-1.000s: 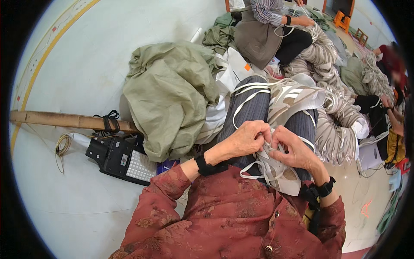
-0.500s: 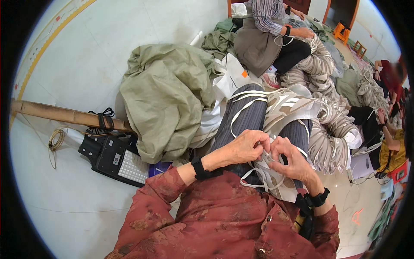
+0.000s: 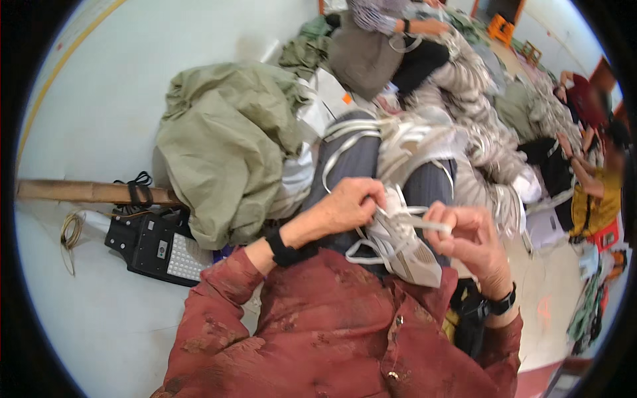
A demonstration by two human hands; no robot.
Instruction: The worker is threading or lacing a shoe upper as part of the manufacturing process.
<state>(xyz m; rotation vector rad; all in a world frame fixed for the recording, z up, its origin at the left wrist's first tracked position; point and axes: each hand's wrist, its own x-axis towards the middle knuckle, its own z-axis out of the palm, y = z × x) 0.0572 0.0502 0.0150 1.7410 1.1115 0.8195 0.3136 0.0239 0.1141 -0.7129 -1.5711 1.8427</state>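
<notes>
A white and grey sneaker [image 3: 405,249] rests on my lap, toe toward my body. My left hand [image 3: 348,205] pinches a white shoelace [image 3: 424,222] at the shoe's upper. My right hand [image 3: 471,242] grips the other stretch of the same lace, pulled taut between both hands. Loops of white lace [image 3: 361,249] hang over my dark trousers [image 3: 352,166]. Both wrists wear black bands.
A large olive-green sack [image 3: 225,152] lies left of my legs, beside a black device with a white panel [image 3: 159,249] and a wooden pole [image 3: 86,192]. Heaps of sneakers [image 3: 484,139] spread ahead and right. Another person [image 3: 391,46] sits ahead; more people [image 3: 590,166] sit at right.
My hands have drawn slightly apart, stretching the lace between them. The view has tilted a little; the shoe stays on my lap.
</notes>
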